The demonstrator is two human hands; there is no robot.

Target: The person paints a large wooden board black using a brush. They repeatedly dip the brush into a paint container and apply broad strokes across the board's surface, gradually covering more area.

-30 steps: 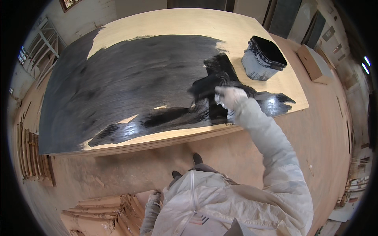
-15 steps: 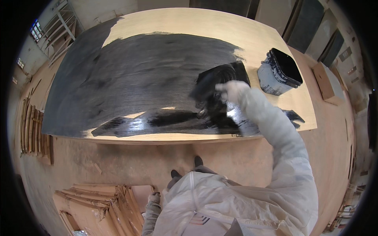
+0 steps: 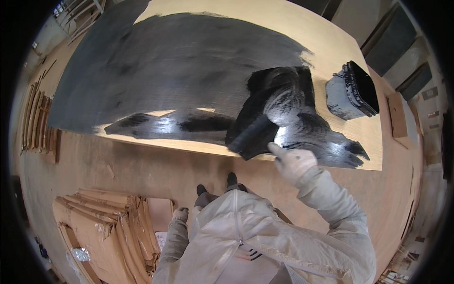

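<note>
My right hand (image 3: 295, 163), in a pale glove, is closed at the near edge of a large light wood panel (image 3: 302, 19). It grips a wide, flat, black-coated applicator (image 3: 257, 137), whose exact kind I cannot make out. The applicator lies over the panel's near edge and juts slightly past it. Wet black paint (image 3: 279, 80) shows swirling streaks just beyond it, while a duller dark coat covers most of the panel's left and middle. My left hand (image 3: 180, 215) hangs low beside my body, its fingers curled, with nothing visible in it.
A paint-smeared bucket (image 3: 347, 97) of black stands on bare wood at the panel's right. Flattened cardboard (image 3: 101, 222) is stacked on the floor at lower left, near wooden slats (image 3: 35, 118). A cardboard box (image 3: 399, 120) sits to the right; dark boards (image 3: 390, 40) lean behind.
My right hand has swept the applicator toward me, from mid-panel to the near edge. More black now covers the near right corner. The view has tilted; my left hand still hangs down.
</note>
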